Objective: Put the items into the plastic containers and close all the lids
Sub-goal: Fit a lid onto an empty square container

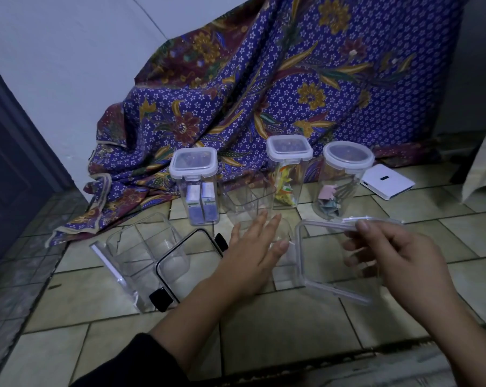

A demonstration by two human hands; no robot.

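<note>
My right hand (395,261) pinches the far edge of a clear square lid (314,275), held tilted above the tiled floor. My left hand (253,255) reaches forward with straight fingers toward an open clear container (247,196) and holds nothing. Behind stand three lidded containers: a square container (194,185) with two small boxes, a tall container (289,169) with colourful packets, and a round container (345,177) with binder clips. A large empty container (141,255) sits at left, with a black-rimmed lid (180,263) leaning against it.
A patterned purple cloth (264,93) drapes over something behind the containers. A white flat box (387,182) lies on the tiles at the right. A dark door (10,163) stands at the left. Bare tiled floor (264,331) lies in front of me.
</note>
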